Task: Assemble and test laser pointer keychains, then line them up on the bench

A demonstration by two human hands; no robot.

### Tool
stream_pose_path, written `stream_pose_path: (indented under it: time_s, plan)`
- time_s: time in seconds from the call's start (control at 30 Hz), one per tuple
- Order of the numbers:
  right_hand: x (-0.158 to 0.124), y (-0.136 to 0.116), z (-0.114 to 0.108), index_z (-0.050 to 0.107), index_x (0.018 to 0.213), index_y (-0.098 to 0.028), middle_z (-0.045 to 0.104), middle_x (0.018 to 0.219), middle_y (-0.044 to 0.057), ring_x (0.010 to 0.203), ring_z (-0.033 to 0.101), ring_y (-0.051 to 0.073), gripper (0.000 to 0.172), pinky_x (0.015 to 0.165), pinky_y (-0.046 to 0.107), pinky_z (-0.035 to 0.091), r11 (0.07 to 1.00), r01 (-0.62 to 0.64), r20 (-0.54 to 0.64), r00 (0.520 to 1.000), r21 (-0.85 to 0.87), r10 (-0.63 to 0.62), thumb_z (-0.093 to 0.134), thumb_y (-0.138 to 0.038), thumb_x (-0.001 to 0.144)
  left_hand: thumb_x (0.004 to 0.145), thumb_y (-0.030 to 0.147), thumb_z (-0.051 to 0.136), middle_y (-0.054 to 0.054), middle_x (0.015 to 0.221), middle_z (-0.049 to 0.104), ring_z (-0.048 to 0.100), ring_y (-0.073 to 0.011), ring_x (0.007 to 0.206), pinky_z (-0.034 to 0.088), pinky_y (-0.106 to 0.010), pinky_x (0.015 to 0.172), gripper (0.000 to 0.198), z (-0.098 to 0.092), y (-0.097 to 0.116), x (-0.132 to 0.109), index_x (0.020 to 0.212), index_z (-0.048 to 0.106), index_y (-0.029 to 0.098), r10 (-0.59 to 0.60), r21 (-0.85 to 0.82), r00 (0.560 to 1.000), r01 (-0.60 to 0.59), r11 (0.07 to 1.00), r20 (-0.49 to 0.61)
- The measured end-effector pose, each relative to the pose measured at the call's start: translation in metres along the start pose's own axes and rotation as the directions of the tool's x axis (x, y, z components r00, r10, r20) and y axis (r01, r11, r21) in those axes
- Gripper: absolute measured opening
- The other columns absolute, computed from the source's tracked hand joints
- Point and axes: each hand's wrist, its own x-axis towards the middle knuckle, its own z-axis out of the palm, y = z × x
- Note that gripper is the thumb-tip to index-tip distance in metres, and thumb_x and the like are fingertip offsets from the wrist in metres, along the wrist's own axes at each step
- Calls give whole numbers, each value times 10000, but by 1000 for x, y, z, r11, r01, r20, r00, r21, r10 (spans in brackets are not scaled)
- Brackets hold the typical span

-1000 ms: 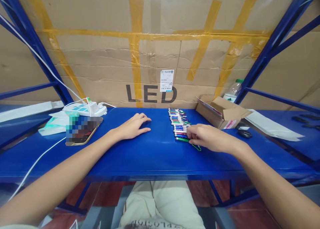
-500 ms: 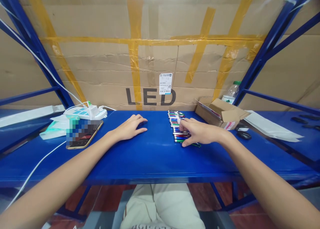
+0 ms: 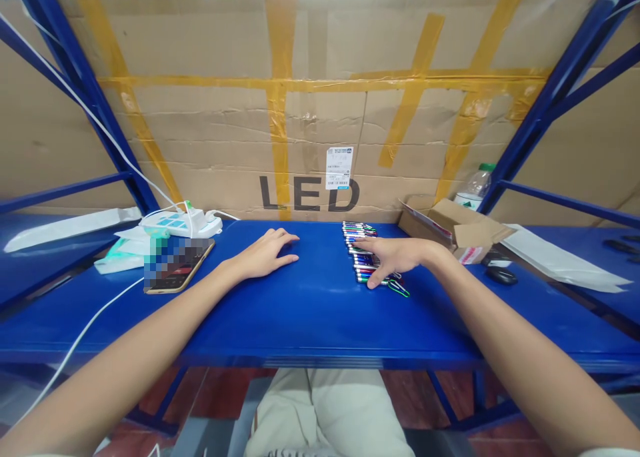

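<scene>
My left hand [image 3: 267,254] rests palm down on the blue table, its fingers slightly curved and apart, holding nothing. To the right, my right hand [image 3: 393,256] lies over a column of slim, shiny pen-like sticks [image 3: 365,276] in red, blue, green and silver. Its fingers are stretched out, and the thumb is spread toward the near end of the column. Part of the column is hidden under the hand. Beside the near end shows a green wire-like loop [image 3: 399,288]. Whether the fingertips press on the sticks I cannot tell.
An open cardboard box [image 3: 457,229] stands right of the sticks, with a bottle [image 3: 475,187] behind and a black mouse [image 3: 501,275] beside it. A phone [image 3: 183,270], a power strip [image 3: 183,224] and a white cable lie left. Large cardboard [image 3: 220,144] closes the back.
The fingers of my right hand have straightened from a curl over the sticks, and the green loop shows more plainly. My left hand stays put. The whole view has shifted slightly.
</scene>
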Motion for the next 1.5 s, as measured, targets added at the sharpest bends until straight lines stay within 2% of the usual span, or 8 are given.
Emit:
stream_pose_path:
  time_s: [0.47, 1.03, 1.1, 1.17, 1.23, 1.3, 1.4, 1.5]
  plan:
    - [-2, 21, 6, 379, 1736, -154, 306, 1812, 155, 1655, 299, 459, 1342, 1386, 497, 229, 992, 58, -96, 994, 113, -47, 938, -703, 647, 1042, 648, 546, -139, 1383, 674, 593, -352, 1258, 441, -468, 1103, 630, 2, -5, 1, 1509, 622, 233, 10, -24, 1000, -10, 1000, -21]
    - [-7, 21, 7, 448, 1704, -191, 407, 1772, 145, 1605, 396, 445, 1257, 1341, 497, 313, 989, 82, -140, 988, 126, -65, 922, -694, 654, 1038, 678, 538, -139, 1373, 682, 609, -343, 1237, 456, -465, 1091, 655, 4, -13, 3, 1506, 631, 230, -5, -25, 1000, 5, 1000, -25]
    - [-9, 20, 6, 499, 1668, -213, 473, 1729, 141, 1558, 456, 434, 1170, 1306, 496, 358, 986, 102, -186, 980, 134, -76, 900, -701, 682, 1036, 679, 541, -138, 1378, 682, 608, -341, 1240, 457, -466, 1098, 659, 4, -15, 3, 1509, 629, 228, -10, -30, 1000, 9, 1000, -27]
    - [-10, 20, 6, 615, 1555, -221, 594, 1602, 147, 1443, 562, 419, 957, 1226, 494, 436, 983, 124, -281, 956, 135, -82, 839, -704, 760, 1034, 678, 543, -137, 1376, 683, 611, -337, 1240, 463, -468, 1102, 658, 3, -16, 2, 1504, 633, 226, -13, -39, 999, 11, 999, -36]
    - [-12, 19, 5, 717, 1346, -198, 703, 1373, 163, 1243, 659, 380, 680, 1087, 476, 507, 984, 131, -417, 906, 117, -70, 743, -673, 861, 1026, 684, 549, -136, 1366, 689, 618, -334, 1241, 471, -475, 1106, 648, 1, -17, 2, 1475, 658, 229, -17, -62, 998, 14, 998, -55]
    - [-14, 17, 5, 716, 1143, -188, 739, 1121, 142, 1007, 681, 312, 471, 916, 424, 525, 985, 128, -514, 856, 118, -50, 665, -604, 930, 1004, 690, 574, -134, 1346, 704, 639, -328, 1215, 487, -479, 1095, 626, -1, -16, 2, 1402, 708, 226, -33, -115, 996, 23, 993, -85]
    - [-17, 14, 5, 654, 1004, -203, 713, 891, 67, 784, 606, 223, 292, 737, 340, 465, 971, 149, -494, 868, 187, -38, 628, -488, 948, 951, 697, 639, -123, 1287, 752, 684, -312, 1135, 517, -462, 1045, 568, -4, -12, 3, 1225, 790, 224, -102, -287, 986, 61, 956, -130]
    - [-19, 13, 4, 651, 969, -210, 690, 817, 31, 729, 567, 197, 209, 684, 314, 413, 970, 129, -463, 886, 204, -20, 610, -409, 923, 898, 719, 683, -114, 1184, 806, 714, -296, 1065, 546, -415, 930, 559, -6, -8, 6, 1114, 818, 222, -250, -534, 961, 151, 832, -117]
